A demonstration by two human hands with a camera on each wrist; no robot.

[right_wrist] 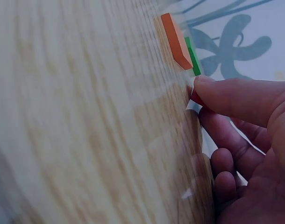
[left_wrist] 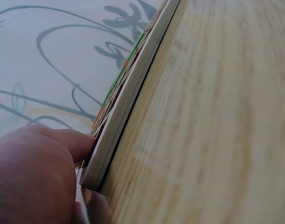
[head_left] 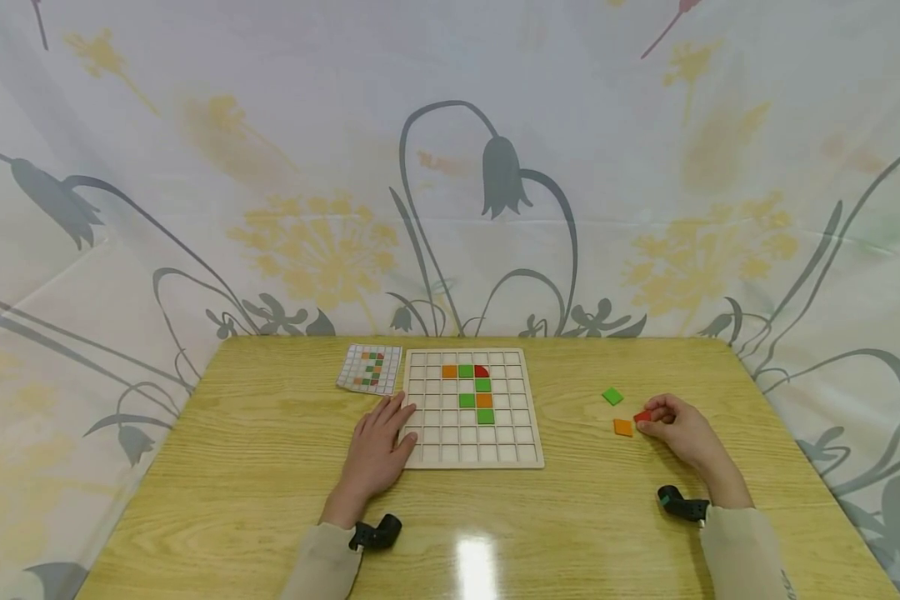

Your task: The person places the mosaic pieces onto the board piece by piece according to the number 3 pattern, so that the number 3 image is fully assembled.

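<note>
My left hand (head_left: 378, 443) rests at the left edge of a white gridded board (head_left: 438, 434), fingers extended and fingertips over its rim. In the left wrist view, the thumb touches the edge of the board (left_wrist: 120, 122). Several orange and green square tiles and a red rounded piece (head_left: 482, 372) sit in the grid's cells, forming a bent line. Right of the board, my right hand (head_left: 682, 429) pinches a red tile (head_left: 642, 416) between thumb and fingers, close over the table. Beside it lie an orange tile (head_left: 623, 427) and a green tile (head_left: 612, 397).
A small paper card (head_left: 350, 364) printed with a grid of coloured squares lies at the board's upper left. Everything sits on a wood-grain table (head_left: 232, 467), its far edge against a flower-patterned curtain (head_left: 330, 108). Each wrist wears a black camera.
</note>
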